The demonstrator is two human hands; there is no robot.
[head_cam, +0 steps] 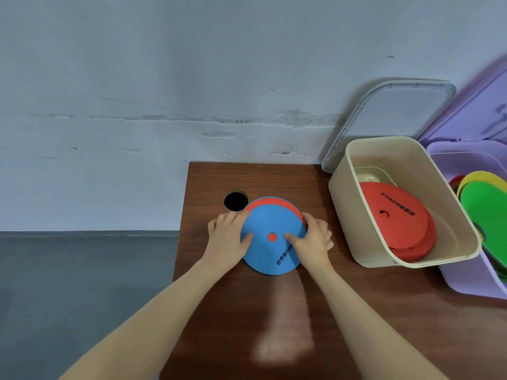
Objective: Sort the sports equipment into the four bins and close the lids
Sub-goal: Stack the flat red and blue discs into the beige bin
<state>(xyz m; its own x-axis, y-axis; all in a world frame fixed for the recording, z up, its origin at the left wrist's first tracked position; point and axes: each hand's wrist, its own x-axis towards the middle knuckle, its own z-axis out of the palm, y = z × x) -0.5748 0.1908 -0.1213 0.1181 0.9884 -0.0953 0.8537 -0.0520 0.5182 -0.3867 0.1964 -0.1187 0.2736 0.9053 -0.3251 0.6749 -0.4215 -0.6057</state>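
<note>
A blue disc [264,253] lies on top of a red disc [274,202] on the brown table [274,311]; the red one shows at the far rim and through the blue disc's centre hole. My left hand [226,237] grips the stack's left edge, thumb on the blue top. My right hand [315,239] grips the right edge, thumb near the centre hole. To the right stands an open beige bin [340,193] holding red discs [395,215]. A purple bin [466,283] at the far right holds green and yellow discs [485,209].
A clear lid [389,111] leans on the wall behind the beige bin. A purple lid [480,111] stands open behind the purple bin. A round black hole [235,201] sits in the table just beyond the discs. The table's left edge drops to grey floor [82,283].
</note>
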